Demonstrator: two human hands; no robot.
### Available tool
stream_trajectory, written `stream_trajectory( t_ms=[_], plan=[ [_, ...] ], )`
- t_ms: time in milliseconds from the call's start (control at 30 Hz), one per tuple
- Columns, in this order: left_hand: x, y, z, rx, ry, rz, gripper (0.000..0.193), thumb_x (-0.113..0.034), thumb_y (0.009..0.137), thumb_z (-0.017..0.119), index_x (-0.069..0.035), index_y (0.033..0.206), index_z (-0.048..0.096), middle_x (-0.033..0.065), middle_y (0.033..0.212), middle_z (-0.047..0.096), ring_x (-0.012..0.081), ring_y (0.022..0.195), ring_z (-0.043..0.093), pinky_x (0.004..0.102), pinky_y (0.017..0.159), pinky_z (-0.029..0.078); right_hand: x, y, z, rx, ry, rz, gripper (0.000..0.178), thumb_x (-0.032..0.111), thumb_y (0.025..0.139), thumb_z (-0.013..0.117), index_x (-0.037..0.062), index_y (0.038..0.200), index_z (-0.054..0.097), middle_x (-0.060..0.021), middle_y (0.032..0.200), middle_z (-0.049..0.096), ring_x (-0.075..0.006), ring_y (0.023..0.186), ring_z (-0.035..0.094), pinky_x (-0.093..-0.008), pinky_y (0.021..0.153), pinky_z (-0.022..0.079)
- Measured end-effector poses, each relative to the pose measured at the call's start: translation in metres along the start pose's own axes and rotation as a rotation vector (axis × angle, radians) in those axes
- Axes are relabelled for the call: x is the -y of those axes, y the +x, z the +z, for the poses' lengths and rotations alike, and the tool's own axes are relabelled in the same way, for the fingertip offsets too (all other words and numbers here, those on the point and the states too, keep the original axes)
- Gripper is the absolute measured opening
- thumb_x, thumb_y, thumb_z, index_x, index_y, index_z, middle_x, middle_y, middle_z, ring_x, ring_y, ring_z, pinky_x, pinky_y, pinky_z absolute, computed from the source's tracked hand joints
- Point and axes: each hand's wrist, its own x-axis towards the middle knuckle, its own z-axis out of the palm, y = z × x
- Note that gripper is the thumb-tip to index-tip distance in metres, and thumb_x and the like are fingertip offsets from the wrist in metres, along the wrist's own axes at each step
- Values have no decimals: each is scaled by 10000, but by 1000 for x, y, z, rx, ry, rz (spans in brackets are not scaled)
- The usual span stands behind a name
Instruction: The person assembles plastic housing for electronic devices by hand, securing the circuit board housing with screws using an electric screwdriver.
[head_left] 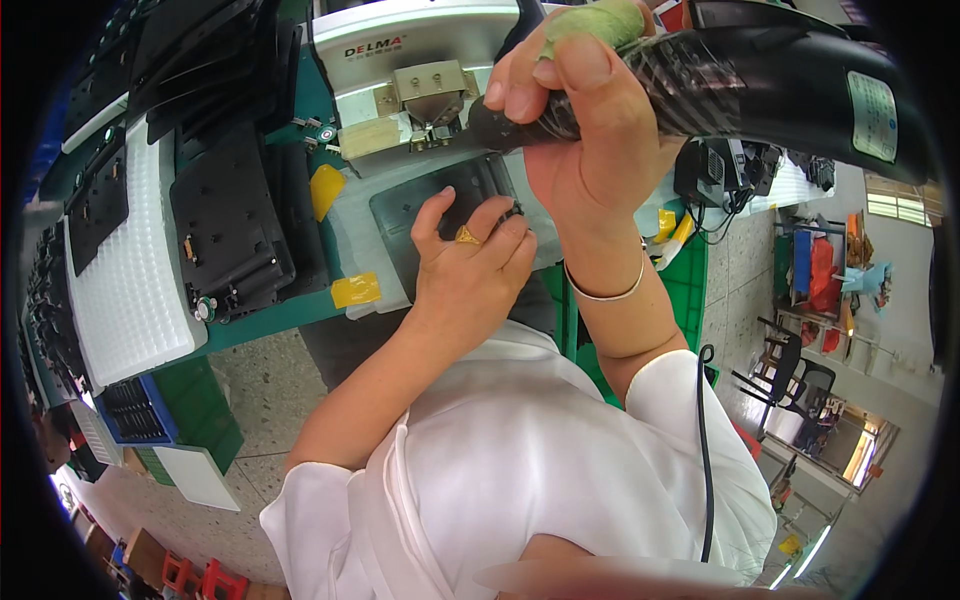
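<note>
Nearest: our right hand closes its fingers around a black, tape-wrapped cylindrical tool | below: our left hand bends its fingers over a dark, flat, rectangular panel on the green-topped worktable, whether gripping we cannot tell | beyond: a silver-white, boxy machine
</note>
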Motion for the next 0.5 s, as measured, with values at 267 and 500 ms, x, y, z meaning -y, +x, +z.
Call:
stream_trajectory(
  t_ms=[267, 500],
  plan=[
    [0, -2, 4, -54, -42, -71, 82, -132, 720, 652, -134, 800, 631, -27, 866, 558, 175, 1010, 592, 546, 1036, 224, -17, 14, -2, 33, -162, -23, 119, 15, 865, 575, -11, 756, 536, -122, 623, 561, -224, 526, 552, -369, 566, 517],
    [2, -5, 5, -72, -35, -61, 90, -132, 717, 646, -129, 807, 648, -19, 884, 570, 190, 1027, 588, 562, 1040, 223, -24, 15, 2, 64, -165, -26, 133, 9, 853, 601, 1, 743, 529, -109, 625, 555, -196, 515, 540, -364, 551, 512]
  ],
)
